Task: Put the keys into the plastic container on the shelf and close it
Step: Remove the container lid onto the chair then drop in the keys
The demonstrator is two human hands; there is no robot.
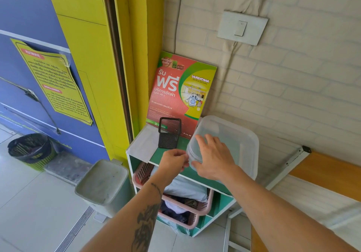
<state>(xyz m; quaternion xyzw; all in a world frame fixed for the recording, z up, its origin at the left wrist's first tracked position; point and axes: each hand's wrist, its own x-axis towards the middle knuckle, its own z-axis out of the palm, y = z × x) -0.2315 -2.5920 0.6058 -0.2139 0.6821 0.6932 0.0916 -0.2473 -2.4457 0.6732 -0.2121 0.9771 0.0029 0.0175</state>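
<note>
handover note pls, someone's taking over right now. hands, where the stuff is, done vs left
Left hand: pinched at the near-left corner of the plastic container; fingers closed, contents not visible.
Right hand: spread flat on the container's lid, near edge.
Container sits on the shelf top, right of the black mesh cup, in front of the laundry poster.
Keys: not visible anywhere; cannot tell whether they are inside, the plastic is too cloudy.
Done: unclear. Left: confirm keys are in, check the lid is seated at every corner.
</note>
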